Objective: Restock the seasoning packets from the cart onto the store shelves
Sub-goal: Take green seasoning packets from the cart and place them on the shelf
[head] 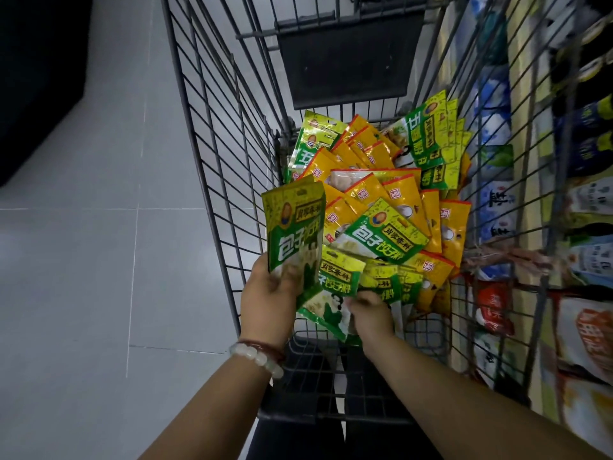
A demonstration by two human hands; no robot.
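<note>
Where the grey tiled floor [83,260] runs past on the left, a wire cart [212,134] stands against store shelves [583,227] crowded with packaged goods on the right. Green and orange seasoning packets [391,194] lie heaped across the cart's bottom, reaching its far corners. The left hand [268,293], its wrist wearing bead bracelets [262,355], grips an upright green packet [293,227] at the cart's near left edge. The right hand [370,312] pinches another green packet [335,293] at the near edge.

wire cart [212,134], heaped seasoning packets [391,197]
</note>
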